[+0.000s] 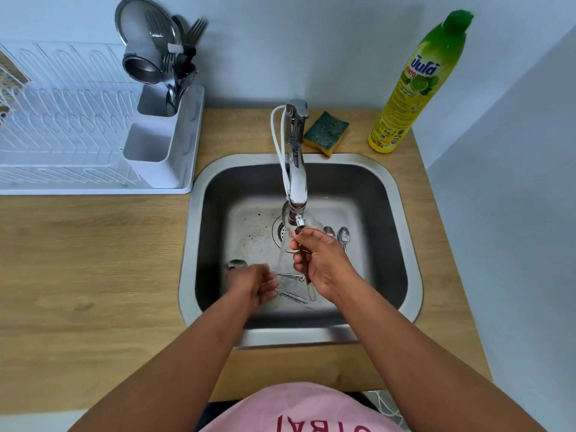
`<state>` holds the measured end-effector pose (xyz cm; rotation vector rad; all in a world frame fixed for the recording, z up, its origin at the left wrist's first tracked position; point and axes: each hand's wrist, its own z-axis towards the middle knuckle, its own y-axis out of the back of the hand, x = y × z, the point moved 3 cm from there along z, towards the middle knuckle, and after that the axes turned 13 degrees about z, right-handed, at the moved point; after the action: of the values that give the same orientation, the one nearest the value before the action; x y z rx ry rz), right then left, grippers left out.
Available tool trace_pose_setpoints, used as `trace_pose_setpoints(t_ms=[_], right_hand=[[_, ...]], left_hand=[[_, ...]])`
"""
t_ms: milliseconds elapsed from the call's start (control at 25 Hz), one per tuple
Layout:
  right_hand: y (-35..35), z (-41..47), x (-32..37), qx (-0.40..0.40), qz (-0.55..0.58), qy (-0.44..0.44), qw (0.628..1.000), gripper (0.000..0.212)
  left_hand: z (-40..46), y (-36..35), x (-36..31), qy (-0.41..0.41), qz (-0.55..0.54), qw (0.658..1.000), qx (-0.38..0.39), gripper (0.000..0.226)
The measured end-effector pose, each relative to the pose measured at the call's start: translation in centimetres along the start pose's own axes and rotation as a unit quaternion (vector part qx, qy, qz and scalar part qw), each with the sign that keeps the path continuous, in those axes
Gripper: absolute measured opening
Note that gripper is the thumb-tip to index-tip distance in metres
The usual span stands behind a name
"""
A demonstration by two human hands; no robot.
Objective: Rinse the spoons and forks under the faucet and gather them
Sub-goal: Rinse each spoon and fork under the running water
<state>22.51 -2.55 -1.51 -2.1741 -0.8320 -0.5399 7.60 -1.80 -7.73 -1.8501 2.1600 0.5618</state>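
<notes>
Water runs from the faucet [296, 182] into the steel sink [402, 219]. My right hand [321, 263] is closed around a piece of cutlery right under the spout; its handle [311, 291] sticks out below my palm. My left hand [252, 285], blurred, sits low in the sink at the left. It seems to hold cutlery, with a spoon bowl [237, 264] at its far side and two handles [291, 286] poking out to the right. Two spoons [338, 235] lie on the sink floor just beyond my right hand.
A white dish rack [71, 126] stands left of the sink; its cutlery holder [174, 88] carries forks, spoons and a steel cup. Behind the sink lie a green-yellow sponge [325, 132] and a dish soap bottle [417, 85]. Wooden countertop [87, 260] surrounds the sink.
</notes>
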Motion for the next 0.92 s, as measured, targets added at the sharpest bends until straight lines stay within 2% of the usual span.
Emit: trace_pose_setpoints(t_ms=[80, 280, 520, 680, 760, 840, 920], right_hand=[[0.2, 0.0, -0.3, -0.005, -0.007, -0.003, 1.0, 0.012], [0.9, -0.7, -0.8, 0.014, 0.013, -0.052, 0.998, 0.017], [1.4, -0.7, 0.2, 0.012, -0.005, -0.044, 0.999, 0.007], [3.5, 0.4, 0.4, -0.056, -0.034, -0.01, 0.998, 0.009], [5.1, 1.2, 0.2, -0.108, -0.058, 0.008, 0.992, 0.013], [7.3, 2.3, -0.1, -0.18, -0.1, 0.032, 0.978, 0.017], [9.7, 3.7, -0.1, -0.252, -0.153, 0.057, 0.954, 0.016]], left_hand=[[1.1, -0.6, 1.4, 0.034, -0.001, 0.999, -0.02, 0.011], [4.0, -1.8, 0.8, 0.053, -0.016, 0.992, -0.113, 0.024], [5.4, -3.0, -0.7, 0.059, 0.013, 0.977, -0.206, 0.013], [4.9, -3.5, -2.0, -0.003, 0.153, 0.964, -0.22, 0.018], [4.9, -3.4, -2.3, -0.037, 0.228, 0.941, -0.245, 0.02], [5.0, -3.1, -2.5, -0.065, 0.282, 0.919, -0.267, 0.024], [5.1, -3.1, -2.6, -0.068, 0.292, 0.918, -0.258, 0.028]])
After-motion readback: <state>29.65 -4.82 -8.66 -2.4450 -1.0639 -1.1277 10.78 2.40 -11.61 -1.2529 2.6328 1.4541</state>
